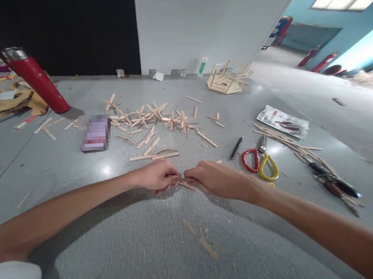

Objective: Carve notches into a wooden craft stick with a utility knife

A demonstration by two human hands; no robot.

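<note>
My left hand (159,176) is closed in a pinch low over the table, with a flat wooden craft stick (190,186) at its fingertips. Close beside it, my right hand (212,179) has its fingers curled together. The stick runs just below the right fingers; what those fingers pinch is hidden. Nearer to me lies a broken craft stick (202,240) bent at its middle. Beyond my hands are several loose and joined sticks, including a flat stick (143,157) and a pile of crossed craft sticks (154,113).
Red-and-yellow-handled scissors (262,149) and a black pen (237,148) lie right of my hands. Farther right are a white packet (282,121), more sticks and a black-handled tool (335,182). A phone (96,134), a red flask (39,82) and a stick frame (228,79) stand farther back.
</note>
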